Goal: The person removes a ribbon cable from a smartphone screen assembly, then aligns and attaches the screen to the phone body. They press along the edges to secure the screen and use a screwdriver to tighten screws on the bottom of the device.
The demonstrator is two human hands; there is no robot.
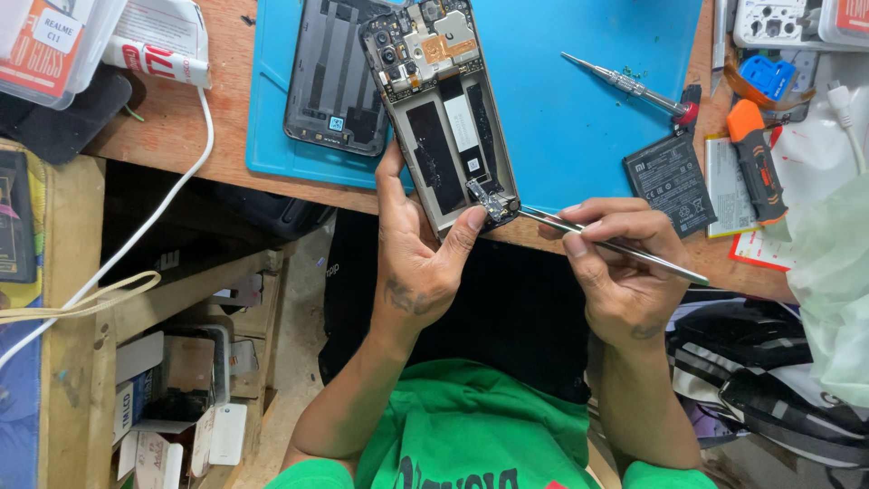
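Left hand [418,263] grips opened phone [450,113] at its lower end, over blue mat [579,118] edge. Right hand [625,263] pinches metal tweezers [615,246], tips touching the phone's bottom board.

Your left hand [418,263] reaches up from below, palm toward you, fingers curled in a clamping grip with the thumb tip [472,220] pressed forward. Your right hand [625,263] sits just beside it, fingers pinched together in a pen-style hold, wrist bent inward. Both bare forearms angle up from your torso.
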